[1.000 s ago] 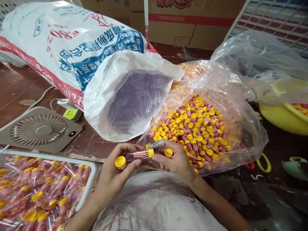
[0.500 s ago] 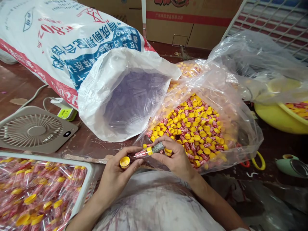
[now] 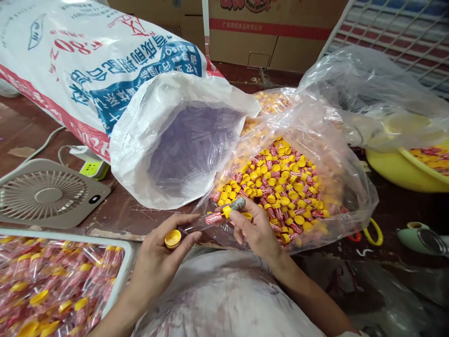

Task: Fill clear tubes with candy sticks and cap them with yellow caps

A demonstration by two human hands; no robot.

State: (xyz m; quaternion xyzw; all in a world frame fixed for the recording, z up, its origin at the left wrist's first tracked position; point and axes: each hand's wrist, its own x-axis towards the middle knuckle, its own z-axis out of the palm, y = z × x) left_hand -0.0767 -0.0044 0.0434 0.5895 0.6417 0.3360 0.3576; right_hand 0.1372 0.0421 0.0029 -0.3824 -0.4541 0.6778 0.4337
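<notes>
My left hand (image 3: 157, 257) is closed around a clear plastic tube (image 3: 196, 225), which slants up to the right. A round yellow cap (image 3: 173, 238) shows between its thumb and fingers. My right hand (image 3: 257, 229) pinches another yellow cap (image 3: 227, 211), joined to a red-and-white patterned piece (image 3: 213, 218) at the tube's open end. How far that piece sits inside the tube is hard to tell. A grey speckled piece (image 3: 238, 203) is by the right fingertips, perhaps a finger covering. One more yellow cap (image 3: 247, 216) shows among the right fingers.
Beyond my right hand lies a clear bag (image 3: 351, 206) of yellow-capped red pieces (image 3: 280, 187). A white sack (image 3: 136, 154) holds clear tubes. At left are a white tray (image 3: 128, 262) of filled tubes and a fan (image 3: 49, 194). A yellow basin (image 3: 396, 173) and scissors (image 3: 377, 234) are at right.
The right hand has shifted slightly up and right with its cap, and a thin yellow neck now shows between cap and patterned piece. The left hand has moved a little left.
</notes>
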